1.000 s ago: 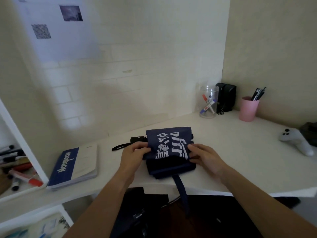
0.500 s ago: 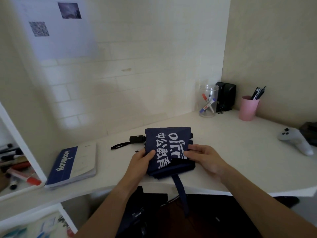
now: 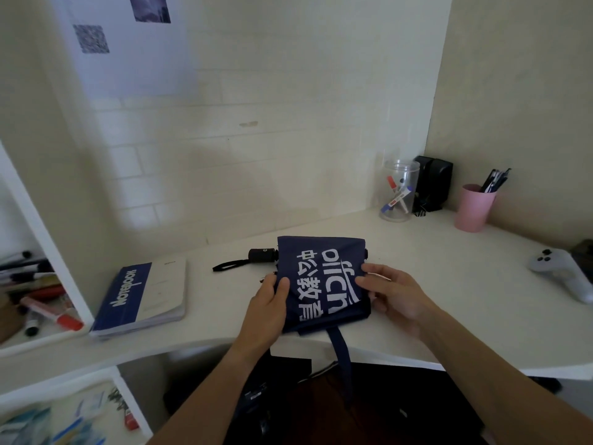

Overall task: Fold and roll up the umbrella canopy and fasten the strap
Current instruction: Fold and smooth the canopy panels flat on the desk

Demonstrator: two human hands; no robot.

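Your navy umbrella canopy [image 3: 321,284] shows white print "offcn 中公教育", turned sideways. The notebook [image 3: 141,295] near the desk's left edge reads "NOTEBOOK".

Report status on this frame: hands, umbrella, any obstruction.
Left hand grips canopy's left edge; right hand holds right edge. Navy umbrella folded flat on desk, strap dangling unfastened. Nothing blocking.
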